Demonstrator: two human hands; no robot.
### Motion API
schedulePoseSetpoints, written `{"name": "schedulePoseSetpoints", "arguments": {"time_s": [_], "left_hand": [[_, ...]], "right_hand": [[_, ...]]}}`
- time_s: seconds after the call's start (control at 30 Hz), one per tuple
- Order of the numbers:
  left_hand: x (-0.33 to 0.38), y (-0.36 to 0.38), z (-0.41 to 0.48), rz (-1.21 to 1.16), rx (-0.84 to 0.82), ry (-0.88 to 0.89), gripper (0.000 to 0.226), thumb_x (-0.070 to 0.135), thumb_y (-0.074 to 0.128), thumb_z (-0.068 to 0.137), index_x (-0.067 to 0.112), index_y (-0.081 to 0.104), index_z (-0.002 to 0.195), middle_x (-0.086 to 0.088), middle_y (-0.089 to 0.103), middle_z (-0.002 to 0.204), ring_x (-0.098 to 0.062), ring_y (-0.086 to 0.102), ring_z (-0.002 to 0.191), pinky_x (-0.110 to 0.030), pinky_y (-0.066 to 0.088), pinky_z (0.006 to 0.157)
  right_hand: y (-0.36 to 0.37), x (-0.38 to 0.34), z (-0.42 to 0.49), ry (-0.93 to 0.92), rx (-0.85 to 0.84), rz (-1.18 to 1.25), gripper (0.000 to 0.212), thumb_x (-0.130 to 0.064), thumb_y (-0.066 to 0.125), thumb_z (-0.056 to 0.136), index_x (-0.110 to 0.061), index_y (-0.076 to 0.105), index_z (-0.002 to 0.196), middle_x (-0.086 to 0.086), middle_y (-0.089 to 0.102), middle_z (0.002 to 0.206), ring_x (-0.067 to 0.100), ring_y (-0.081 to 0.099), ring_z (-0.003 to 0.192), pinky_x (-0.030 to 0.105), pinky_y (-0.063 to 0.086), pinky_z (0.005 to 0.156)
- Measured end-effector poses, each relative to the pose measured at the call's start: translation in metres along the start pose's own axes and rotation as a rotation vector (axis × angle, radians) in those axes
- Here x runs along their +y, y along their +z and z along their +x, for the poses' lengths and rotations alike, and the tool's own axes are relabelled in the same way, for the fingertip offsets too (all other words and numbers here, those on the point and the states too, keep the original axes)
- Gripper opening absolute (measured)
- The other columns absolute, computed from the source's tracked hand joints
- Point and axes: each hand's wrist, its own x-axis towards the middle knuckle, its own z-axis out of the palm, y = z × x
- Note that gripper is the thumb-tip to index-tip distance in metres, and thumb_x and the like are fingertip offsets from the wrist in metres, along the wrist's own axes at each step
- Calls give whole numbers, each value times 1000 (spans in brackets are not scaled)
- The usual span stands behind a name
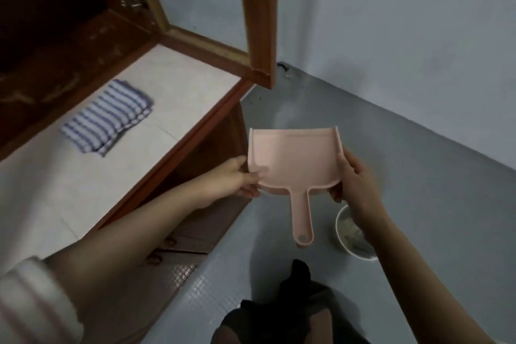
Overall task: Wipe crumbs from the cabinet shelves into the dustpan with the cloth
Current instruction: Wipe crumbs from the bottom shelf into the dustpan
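A wooden cabinet (69, 36) stood open above the white bench (173, 86), where the striped cloth (107, 117) lay folded, untouched. Rightward, over the grey floor (418, 176), the left hand (237, 176) pinched the left edge of the pink dustpan (296, 159); the right hand (354, 179) gripped its right wall. Wiping looked unstarted: next, one hand would need to let go and fetch the cloth.

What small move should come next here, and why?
Probably let the left hand release the dustpan and reach for the striped cloth. The right hand also grips the pan, held over the floor, while the cloth lies folded and untouched on the white ledge, nearer the left hand.
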Motion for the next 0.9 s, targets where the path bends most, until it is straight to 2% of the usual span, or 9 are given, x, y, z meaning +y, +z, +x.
{"name": "schedulePoseSetpoints", "arguments": {"time_s": [0.17,0.37,0.57,0.63,0.7,0.73,0.8,0.87,0.9], "left_hand": [[-19,-42,-73,-159,228,53,30,21,56,91,9,49,118,-6,62,86,-11,60,61,-18,54,62],[-52,-79,-141,-260,544,101,16,17,54,92,11,52,107,-12,60,84,-9,57,52,-22,49,57],[-104,-111,-186,-429,817,37,10,3,52,92,5,55,101,-15,64,76,-12,62,47,-20,54,52],[-118,-124,-197,-486,911,-26,13,-1,47,94,1,58,101,-16,66,74,-13,64,49,-22,57,55],[-131,-136,-204,-469,1043,-101,17,-1,48,93,-1,65,89,-15,70,72,-14,67,54,-29,59,64],[-134,-139,-207,-441,1110,-149,23,0,51,92,2,67,76,-11,71,66,-8,65,52,-23,57,62],[-135,-146,-212,-384,1239,-190,29,1,56,88,3,65,60,3,65,48,5,55,40,-7,41,45],[-137,-153,-214,-393,1312,-202,17,-1,60,85,-3,67,70,5,62,50,8,54,37,-5,37,40],[-138,-157,-215,-384,1346,-209,10,-1,62,84,-2,67,77,2,62,57,8,54,38,-5,38,41]], "right_hand": [[64,-51,-12,-111,-200,-38,28,-24,41,100,-31,51,125,7,48,55,8,43,39,19,36,36],[148,-78,-18,-148,-421,-137,29,-19,44,99,-15,57,125,-3,54,45,8,47,36,19,39,36],[238,-74,-34,-211,-587,-271,26,-5,51,94,-5,60,118,11,63,73,8,51,33,21,45,36],[264,-74,-44,-215,-675,-289,27,1,48,93,-4,62,116,8,62,65,6,49,32,21,46,37],[287,-78,-50,-191,-752,-329,30,4,46,93,-4,61,118,8,62,65,5,48,30,19,45,37],[296,-80,-52,-183,-774,-358,31,4,46,94,-4,59,120,11,63,73,5,49,30,17,44,37],[314,-84,-53,-181,-810,-413,33,2,46,94,-3,55,126,18,65,93,3,51,30,15,42,36],[329,-86,-53,-205,-831,-462,36,2,47,94,-3,50,130,25,63,107,2,52,31,13,40,35],[335,-88,-53,-213,-840,-473,37,2,47,94,-3,49,131,25,64,105,2,53,31,13,40,35]]}}
